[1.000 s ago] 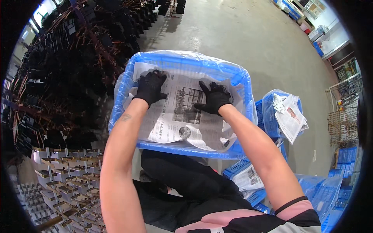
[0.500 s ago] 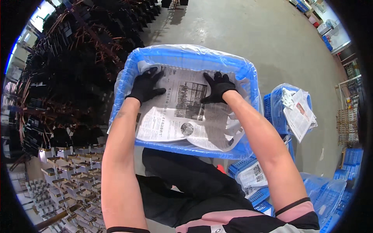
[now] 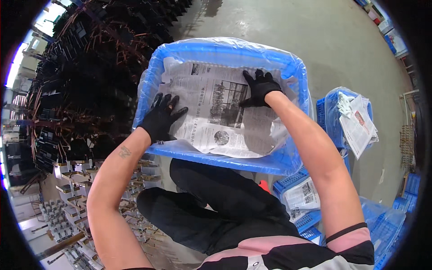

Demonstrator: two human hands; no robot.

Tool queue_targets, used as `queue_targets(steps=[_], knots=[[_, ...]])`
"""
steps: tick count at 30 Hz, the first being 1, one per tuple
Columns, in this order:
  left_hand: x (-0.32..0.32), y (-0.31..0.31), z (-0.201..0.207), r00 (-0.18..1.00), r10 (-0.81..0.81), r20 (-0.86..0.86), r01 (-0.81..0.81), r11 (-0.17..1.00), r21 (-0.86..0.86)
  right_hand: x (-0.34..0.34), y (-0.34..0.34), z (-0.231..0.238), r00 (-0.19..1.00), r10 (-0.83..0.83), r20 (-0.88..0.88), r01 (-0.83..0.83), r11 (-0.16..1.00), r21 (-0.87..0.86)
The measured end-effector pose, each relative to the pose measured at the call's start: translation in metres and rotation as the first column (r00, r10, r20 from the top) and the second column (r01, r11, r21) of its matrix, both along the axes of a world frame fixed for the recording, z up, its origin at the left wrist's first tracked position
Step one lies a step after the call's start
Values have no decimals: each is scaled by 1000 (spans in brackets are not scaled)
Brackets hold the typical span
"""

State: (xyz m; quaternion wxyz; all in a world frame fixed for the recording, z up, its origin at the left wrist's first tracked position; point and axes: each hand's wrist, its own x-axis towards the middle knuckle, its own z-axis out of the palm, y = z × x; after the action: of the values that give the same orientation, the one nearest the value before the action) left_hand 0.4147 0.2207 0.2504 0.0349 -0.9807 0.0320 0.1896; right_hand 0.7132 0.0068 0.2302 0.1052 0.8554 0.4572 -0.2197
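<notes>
In the head view, the dark rack [image 3: 90, 85] on the left is a tangle too dim to make out piece by piece, and the right-hand crates run into the black rim. Whatever lies beneath the newspaper [image 3: 213, 119] is hidden, as are both palms.

The large blue basket [image 3: 225, 163] wears a clear plastic liner [image 3: 234, 41] over its rim and holds the newspaper, spread printed side up. The smaller blue basket [image 3: 332, 108] to the right bears a white crumpled bundle [image 3: 344, 105] and loose papers [image 3: 360, 123].

The newspaper lies under both black-gloved hands: the left hand [image 3: 161, 118], fingers splayed, at its left edge; the right hand [image 3: 261, 89], fingers wide, on its far right part.
</notes>
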Motion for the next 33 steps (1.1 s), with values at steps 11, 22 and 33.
queue_targets(steps=[11,22,33], knots=[[-8,2,-20,998,67,-17,-67,998,16,-13,-45,65,918,365,-153,-388,906,-170],[-5,1,-14,996,68,-63,-67,997,26,-75,-128,15,836,549,-11,-531,803,-271],[6,-25,-6,995,93,-33,-93,996,10,-75,-132,6,832,554,35,-530,811,-247]])
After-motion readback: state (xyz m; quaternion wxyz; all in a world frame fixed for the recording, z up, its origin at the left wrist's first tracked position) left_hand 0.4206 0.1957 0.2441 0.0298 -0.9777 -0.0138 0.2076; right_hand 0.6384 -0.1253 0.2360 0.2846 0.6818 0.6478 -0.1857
